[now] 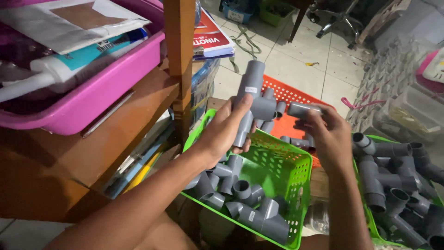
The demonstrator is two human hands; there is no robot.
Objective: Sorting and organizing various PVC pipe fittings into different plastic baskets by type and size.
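left hand [226, 132] is gripping a grey pvc tee fitting [252, 99] upright above the green basket [296, 178], fingers wrapped round its lower stem. right hand [326, 134] is pinching a short grey pipe piece [301, 109] just beside the tee's side branch, not yet touching it as far as i can tell. to do this well: keeping the tee steady, lining the short piece square with the side opening, pushing straight rather than at an angle, and working over the basket in case of a drop. more grey fittings are lying loose in the green basket, in a second green basket [370, 217] at right and in an orange basket [286, 95] behind. small white label sitting on the tee's upper stem. pink tub [99, 90] on the wooden shelf [138, 115] is holding a white tube with teal band [74, 62] and a grey-white flat packet. red-and-white booklet [210, 34] is lying behind the shelf post.
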